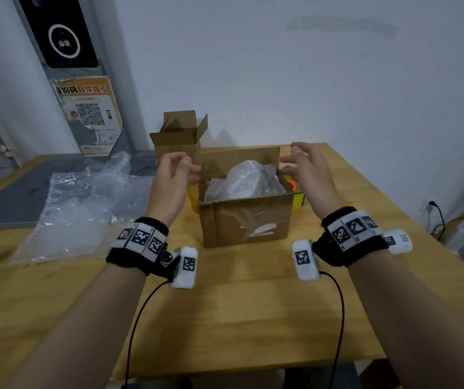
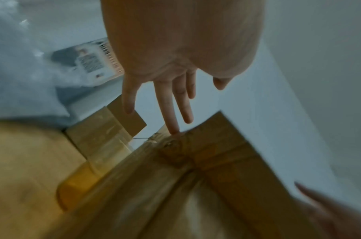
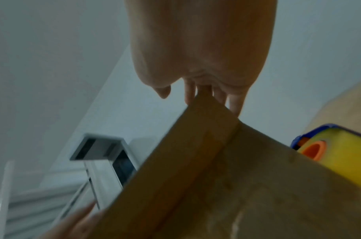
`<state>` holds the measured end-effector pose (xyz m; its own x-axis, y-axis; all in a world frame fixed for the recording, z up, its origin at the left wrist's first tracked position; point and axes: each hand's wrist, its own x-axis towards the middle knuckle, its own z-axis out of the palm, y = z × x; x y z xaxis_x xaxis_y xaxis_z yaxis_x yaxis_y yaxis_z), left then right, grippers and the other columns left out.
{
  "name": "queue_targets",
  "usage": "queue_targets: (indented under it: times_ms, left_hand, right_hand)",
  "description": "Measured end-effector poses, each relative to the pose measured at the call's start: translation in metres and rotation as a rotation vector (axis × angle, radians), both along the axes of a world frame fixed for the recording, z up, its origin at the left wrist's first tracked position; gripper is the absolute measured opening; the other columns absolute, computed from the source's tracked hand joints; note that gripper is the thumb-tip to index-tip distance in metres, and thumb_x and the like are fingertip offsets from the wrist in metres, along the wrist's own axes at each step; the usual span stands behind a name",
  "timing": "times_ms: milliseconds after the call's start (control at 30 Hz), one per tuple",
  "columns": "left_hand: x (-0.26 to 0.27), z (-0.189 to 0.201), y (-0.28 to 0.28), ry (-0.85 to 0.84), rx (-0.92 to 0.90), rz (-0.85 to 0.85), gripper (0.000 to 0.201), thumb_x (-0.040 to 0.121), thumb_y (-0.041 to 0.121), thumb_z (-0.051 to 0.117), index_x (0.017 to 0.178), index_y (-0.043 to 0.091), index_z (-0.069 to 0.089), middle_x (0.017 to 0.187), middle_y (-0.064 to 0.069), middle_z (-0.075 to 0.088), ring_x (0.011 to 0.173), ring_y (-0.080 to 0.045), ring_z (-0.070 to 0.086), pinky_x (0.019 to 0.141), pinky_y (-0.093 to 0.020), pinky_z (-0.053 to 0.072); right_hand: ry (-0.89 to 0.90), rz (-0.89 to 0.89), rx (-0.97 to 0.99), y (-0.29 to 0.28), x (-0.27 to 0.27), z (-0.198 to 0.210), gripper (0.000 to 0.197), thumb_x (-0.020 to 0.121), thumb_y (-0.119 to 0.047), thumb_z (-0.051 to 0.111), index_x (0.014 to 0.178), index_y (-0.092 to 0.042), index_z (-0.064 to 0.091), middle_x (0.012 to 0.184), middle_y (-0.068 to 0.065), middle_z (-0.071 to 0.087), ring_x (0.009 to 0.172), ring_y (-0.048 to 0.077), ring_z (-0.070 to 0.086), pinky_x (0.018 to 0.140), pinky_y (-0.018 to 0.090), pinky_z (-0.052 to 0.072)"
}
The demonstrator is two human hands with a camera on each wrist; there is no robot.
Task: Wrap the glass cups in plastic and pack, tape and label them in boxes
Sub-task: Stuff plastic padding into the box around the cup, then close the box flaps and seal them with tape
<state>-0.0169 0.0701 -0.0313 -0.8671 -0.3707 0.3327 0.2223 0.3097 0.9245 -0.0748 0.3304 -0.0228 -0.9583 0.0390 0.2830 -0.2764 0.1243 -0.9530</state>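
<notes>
**Both hands at the open carton**

Going left to right, we saw a crumpled sheet of clear plastic wrap (image 1: 79,203) lying at nine o'clock on the light wooden table (image 1: 239,304). Behind it, at eleven o'clock, stood a small empty brown cardboard box (image 1: 179,133) with its flaps raised.

Our left hand (image 1: 170,186) hovered at the left side of the larger open brown cardboard box (image 1: 246,223), which stood at the centre of the table. Its fingers (image 2: 171,113) were loosely spread and gripped nothing; in the left wrist view one fingertip seemed to reach the corner of the upright rear flap (image 2: 216,142), though blur kept us from being sure of contact.

Inside the larger box lay a bundle wrapped in clear plastic (image 1: 246,178), rising just above the rim.

Our right hand (image 1: 308,169) was at the right end of that flap, at one o'clock, fingers relaxed and extended. The right wrist view showed the flap's corner (image 3: 208,116) against the fingers (image 3: 235,100).

Just right of the box sat a yellow plastic object with an orange part (image 1: 298,196), mostly hidden.
</notes>
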Motion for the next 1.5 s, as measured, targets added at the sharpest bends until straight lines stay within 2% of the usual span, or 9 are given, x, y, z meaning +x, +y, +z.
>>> queue_targets:
  times_ms: [67, 300, 400, 533, 633, 833, 967, 1100, 1500]
  left_hand:
    - [-0.002, -0.006, 0.005, -0.05, -0.171, -0.078, 0.031, 0.11, 0.043, 0.038, 0.129, 0.026, 0.054, 0.107, 0.01, 0.075, 0.096, -0.006, 0.073, 0.079, -0.017, 0.045]
    - [-0.007, -0.021, -0.02, -0.179, -0.337, -0.386, 0.101, 0.068, 0.101, 0.0, 0.118, 0.047, 0.069, 0.127, 0.022, 0.069, 0.138, -0.007, 0.045, 0.111, -0.043, 0.02]
    - [-0.002, -0.027, -0.026, -0.207, -0.344, -0.58, 0.114, 0.059, 0.107, 0.023, 0.143, 0.034, 0.051, 0.138, 0.018, 0.063, 0.139, 0.001, 0.044, 0.115, -0.024, 0.025]
    - [-0.005, -0.034, -0.02, -0.234, -0.354, -0.444, 0.082, 0.081, 0.063, 0.07, 0.15, 0.027, 0.046, 0.132, 0.021, 0.065, 0.122, 0.011, 0.053, 0.111, -0.03, 0.043]
    - [-0.017, -0.037, -0.01, -0.169, -0.211, -0.154, 0.051, 0.101, 0.04, 0.06, 0.149, 0.025, 0.049, 0.13, 0.01, 0.065, 0.122, -0.005, 0.059, 0.108, -0.039, 0.049]
    - [-0.032, -0.03, 0.002, -0.094, -0.257, 0.051, 0.093, 0.085, 0.022, 0.083, 0.158, 0.028, 0.026, 0.155, -0.002, 0.034, 0.138, -0.017, 0.041, 0.113, -0.031, 0.038]
    - [-0.045, -0.013, 0.002, -0.22, -0.528, -0.011, 0.099, 0.086, 0.022, 0.077, 0.162, 0.028, 0.014, 0.169, 0.001, 0.014, 0.155, -0.027, 0.01, 0.125, -0.05, 0.02]
    - [-0.048, 0.005, 0.01, -0.298, -0.64, -0.066, 0.096, 0.087, 0.025, 0.075, 0.162, 0.028, 0.016, 0.163, -0.003, 0.022, 0.152, -0.029, 0.013, 0.121, -0.052, 0.025]
    - [-0.049, 0.006, 0.051, -0.211, -1.071, -0.058, 0.051, 0.09, 0.035, 0.063, 0.138, 0.043, 0.046, 0.159, 0.001, 0.027, 0.151, -0.026, 0.016, 0.117, -0.071, 0.007]
  right_hand:
    - [0.005, 0.046, 0.035, -0.005, 0.002, -0.005, 0.031, 0.11, -0.033, 0.042, 0.129, -0.015, 0.058, 0.116, 0.002, 0.07, 0.081, 0.013, 0.075, 0.066, 0.016, 0.054]
    - [-0.102, 0.349, 0.157, 0.013, -0.009, -0.02, 0.08, 0.105, -0.066, 0.013, 0.126, -0.011, 0.068, 0.112, 0.008, 0.078, 0.108, 0.02, 0.074, 0.114, 0.042, 0.042]
    - [-0.098, 0.467, 0.114, 0.023, -0.013, -0.025, 0.098, 0.089, -0.084, 0.016, 0.128, -0.011, 0.067, 0.12, 0.01, 0.075, 0.119, 0.024, 0.069, 0.118, 0.044, 0.039]
    - [-0.047, 0.535, 0.084, 0.031, -0.017, -0.037, 0.1, 0.077, -0.089, 0.049, 0.14, -0.011, 0.057, 0.134, 0.012, 0.069, 0.129, 0.023, 0.062, 0.106, 0.036, 0.05]
    - [0.044, 0.24, 0.12, 0.025, -0.027, -0.041, 0.058, 0.094, -0.027, 0.076, 0.146, -0.018, 0.053, 0.119, 0.009, 0.071, 0.114, 0.023, 0.068, 0.099, 0.038, 0.055]
    - [-0.121, 0.062, 0.256, 0.009, -0.038, -0.038, 0.061, 0.094, -0.023, 0.076, 0.149, -0.025, 0.049, 0.139, 0.008, 0.054, 0.115, 0.019, 0.054, 0.084, 0.026, 0.045]
    - [-0.28, 0.092, 0.287, 0.01, -0.044, -0.025, 0.074, 0.095, -0.026, 0.075, 0.157, -0.031, 0.036, 0.143, 0.005, 0.053, 0.114, 0.022, 0.053, 0.069, 0.028, 0.042]
    - [-0.387, 0.111, 0.357, 0.01, -0.046, -0.019, 0.081, 0.093, -0.03, 0.075, 0.156, -0.044, 0.027, 0.145, -0.002, 0.053, 0.124, 0.03, 0.055, 0.087, 0.051, 0.047]
    - [0.078, 0.12, 0.702, 0.003, -0.041, -0.03, 0.041, 0.094, -0.017, 0.062, 0.098, -0.057, 0.059, 0.118, -0.004, 0.049, 0.122, 0.029, 0.049, 0.111, 0.047, 0.042]
